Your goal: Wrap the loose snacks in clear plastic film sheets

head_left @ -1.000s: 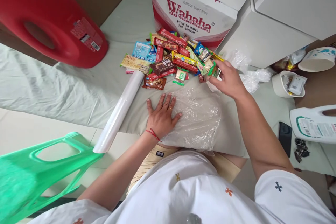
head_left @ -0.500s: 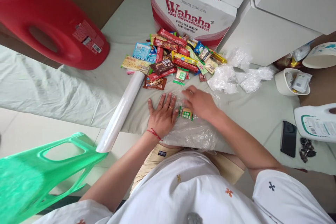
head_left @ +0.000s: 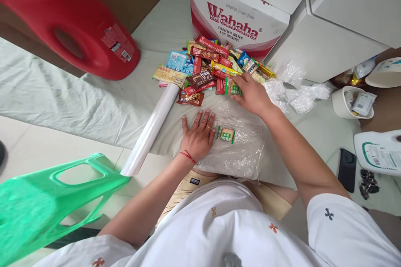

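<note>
Left hand (head_left: 199,133) flat, fingers spread wide, pressing the clear plastic sheet (head_left: 247,150) on the grey cloth (head_left: 94,104) — a green snack (head_left: 226,134) lies on the sheet just beside its thumb. Right hand (head_left: 252,95) closed around a green packet (head_left: 233,89) at the snack pile (head_left: 203,64) edge.

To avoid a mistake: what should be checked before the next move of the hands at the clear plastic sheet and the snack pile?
1. Left hand lies flat on the crumpled clear plastic sheet, pinning it: ok.
2. Small green-wrapped snack lies on the sheet beside the left hand: ok.
3. Right hand is at the pile of colourful wrapped snacks, by a second green packet: ok.
4. Firm grip on that second green packet: cannot tell.
5. Bare room on the sheet for another packet: ok.
</note>
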The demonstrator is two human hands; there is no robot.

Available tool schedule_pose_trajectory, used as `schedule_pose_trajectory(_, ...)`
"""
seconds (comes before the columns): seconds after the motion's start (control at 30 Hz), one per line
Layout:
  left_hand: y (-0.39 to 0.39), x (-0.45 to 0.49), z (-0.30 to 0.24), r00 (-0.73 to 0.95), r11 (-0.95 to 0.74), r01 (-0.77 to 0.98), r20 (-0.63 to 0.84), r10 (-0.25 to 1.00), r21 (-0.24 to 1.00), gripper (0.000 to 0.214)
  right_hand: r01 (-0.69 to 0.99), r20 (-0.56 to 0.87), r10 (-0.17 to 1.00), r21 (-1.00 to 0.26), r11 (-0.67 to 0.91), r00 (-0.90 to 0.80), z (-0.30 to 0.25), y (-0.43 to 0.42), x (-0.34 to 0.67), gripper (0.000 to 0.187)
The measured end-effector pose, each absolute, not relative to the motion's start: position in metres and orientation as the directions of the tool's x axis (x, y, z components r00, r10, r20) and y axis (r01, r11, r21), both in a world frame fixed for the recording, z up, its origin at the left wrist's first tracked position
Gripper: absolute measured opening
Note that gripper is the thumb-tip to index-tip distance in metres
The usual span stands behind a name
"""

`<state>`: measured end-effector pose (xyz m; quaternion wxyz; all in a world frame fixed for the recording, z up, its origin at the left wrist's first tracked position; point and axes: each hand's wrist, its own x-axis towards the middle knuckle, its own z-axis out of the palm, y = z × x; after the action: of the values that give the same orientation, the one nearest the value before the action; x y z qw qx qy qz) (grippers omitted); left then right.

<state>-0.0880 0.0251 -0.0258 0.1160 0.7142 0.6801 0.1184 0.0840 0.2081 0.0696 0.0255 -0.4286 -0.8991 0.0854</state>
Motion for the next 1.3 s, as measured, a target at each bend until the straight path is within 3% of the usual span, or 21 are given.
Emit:
schedule_pose_trajectory(0.17, 0.025, -0.088, -0.025, 0.045, -0.044, 0.947, 0.006, 0.999, 0.319, 0.063, 0.736, -0.203, 0.72, -0.349, 0.58, -0.664, 0.089, 0.142, 0.113, 0.053)
schedule_pose_trajectory(0.4, 0.024, -0.087, -0.025, 0.059, -0.059, 0.951, 0.007, 0.998, 0.303, 0.062, 0.773, -0.352, 0.689, -0.267, 0.575, -0.634, 0.052, 0.085, 0.105, 0.057)
schedule_pose_trajectory(0.53, 0.024, -0.086, -0.026, 0.048, -0.053, 0.952, 0.021, 0.999, 0.302, 0.062, 0.793, -0.24, 0.775, -0.372, 0.483, -0.585, 0.043, 0.113, 0.114, 0.055)
schedule_pose_trajectory(0.67, 0.025, -0.087, -0.026, 0.05, -0.055, 0.951, 0.025, 0.998, 0.303, 0.061, 0.883, -0.178, 0.892, -0.315, 0.347, -0.415, 0.037, 0.163, 0.113, 0.036)
schedule_pose_trajectory(0.93, 0.025, -0.087, -0.024, 0.044, -0.047, 0.951, 0.016, 0.999, 0.307, 0.061, 0.736, -0.098, 0.752, -0.318, 0.598, -0.652, 0.024, 0.203, 0.039, 0.041)
schedule_pose_trajectory(1.13, 0.026, -0.088, -0.024, 0.042, -0.039, 0.949, -0.004, 0.999, 0.313, 0.062, 0.687, -0.036, 0.695, -0.191, 0.701, -0.718, 0.031, 0.225, -0.015, 0.074)
schedule_pose_trajectory(1.2, 0.026, -0.088, -0.023, 0.044, -0.041, 0.95, -0.003, 0.999, 0.31, 0.061, 0.691, -0.08, 0.688, -0.151, 0.707, -0.721, 0.032, 0.229, -0.021, 0.073)
schedule_pose_trajectory(1.3, 0.025, -0.089, -0.023, 0.052, -0.048, 0.949, -0.005, 0.999, 0.311, 0.061, 0.718, -0.118, 0.709, -0.079, 0.692, -0.696, 0.034, 0.225, -0.012, 0.054)
